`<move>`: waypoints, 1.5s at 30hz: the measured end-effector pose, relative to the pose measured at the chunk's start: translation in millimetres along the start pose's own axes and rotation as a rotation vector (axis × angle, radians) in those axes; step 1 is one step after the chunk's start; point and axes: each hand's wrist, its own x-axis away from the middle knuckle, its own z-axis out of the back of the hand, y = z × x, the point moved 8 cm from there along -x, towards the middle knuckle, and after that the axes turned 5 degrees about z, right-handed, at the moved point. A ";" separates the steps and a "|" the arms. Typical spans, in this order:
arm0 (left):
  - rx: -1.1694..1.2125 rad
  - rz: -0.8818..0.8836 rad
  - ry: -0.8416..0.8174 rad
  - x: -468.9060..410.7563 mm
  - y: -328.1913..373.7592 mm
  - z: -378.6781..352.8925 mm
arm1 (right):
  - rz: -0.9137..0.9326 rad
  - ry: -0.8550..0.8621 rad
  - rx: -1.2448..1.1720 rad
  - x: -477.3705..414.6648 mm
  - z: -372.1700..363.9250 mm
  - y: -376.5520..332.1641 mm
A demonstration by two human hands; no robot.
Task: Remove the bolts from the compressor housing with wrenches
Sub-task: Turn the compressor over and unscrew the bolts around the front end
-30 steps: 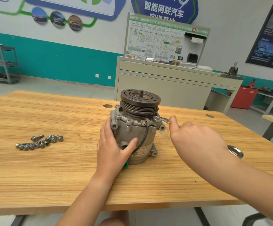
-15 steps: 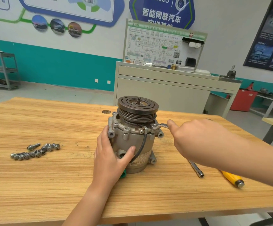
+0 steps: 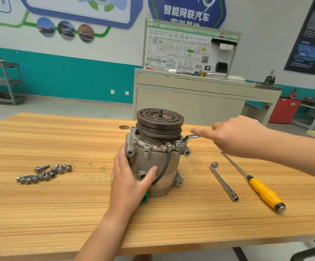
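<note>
compressor housing (image 3: 151, 161) stands on the table (image 3: 59, 213); left hand (image 3: 128, 185) clasps it with curled fingers (image 3: 122, 157) against twisting, right hand (image 3: 241, 136) grips the wrench (image 3: 188, 138) set on a bolt (image 3: 178, 143).

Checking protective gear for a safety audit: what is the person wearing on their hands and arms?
Nothing protective. The left hand and right hand are bare, with no gloves. The left forearm and right forearm are uncovered as far as the picture's edge. No sleeve, wristband or watch shows.

grey compressor (image 3: 149, 159) upright, ring wrench (image 3: 187, 138) on its top flange, loose bolts (image 3: 43, 173) clustered well apart leftward
</note>
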 end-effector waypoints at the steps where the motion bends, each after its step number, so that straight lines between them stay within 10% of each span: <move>1: 0.001 0.005 0.001 -0.3 -0.8 -0.1 | -0.003 0.011 -0.009 -6.5 -8.0 2.0; 13: 0.024 0.026 -0.015 0.2 -3.5 0.3 | -0.397 0.631 -0.723 23.7 7.8 14.9; 29: 0.044 0.033 -0.023 -0.2 -2.8 -0.2 | -0.287 -0.253 -0.160 26.8 32.6 -61.6; 45: 0.033 0.036 -0.030 0.5 -0.8 0.1 | -0.023 -0.021 0.035 -3.7 -2.0 -0.5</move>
